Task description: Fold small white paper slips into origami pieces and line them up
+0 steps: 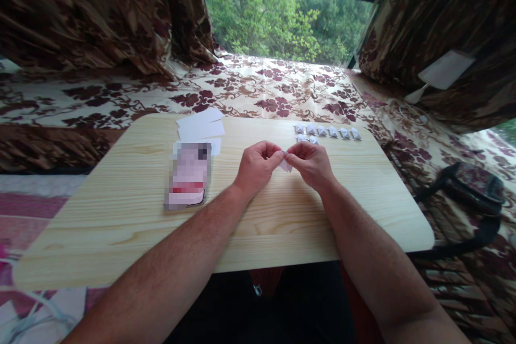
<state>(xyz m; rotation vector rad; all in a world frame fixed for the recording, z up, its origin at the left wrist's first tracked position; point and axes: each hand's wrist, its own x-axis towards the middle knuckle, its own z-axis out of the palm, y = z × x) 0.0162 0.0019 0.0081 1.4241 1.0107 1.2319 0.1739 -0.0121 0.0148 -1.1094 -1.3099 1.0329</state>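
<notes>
Over the middle of the pale wooden table (258, 226), my left hand (260, 164) and my right hand (309, 164) meet at the fingertips. Both pinch a small folded piece of white paper (286, 166), whose pointed lower part hangs out below the fingers. The upper part of the paper is hidden by my thumbs and fingers. Just beyond my right hand stand several small folded paper pieces (321, 131) in a row, with a shorter second row partly behind that hand.
Flat white paper strips (201, 124) lie at the table's back left. Nearer me is a phone (187, 174), its picture blurred out. A flower-patterned cloth (278, 86) covers the window ledge. To the right are a white lamp (445, 70) and a dark bag (475, 188).
</notes>
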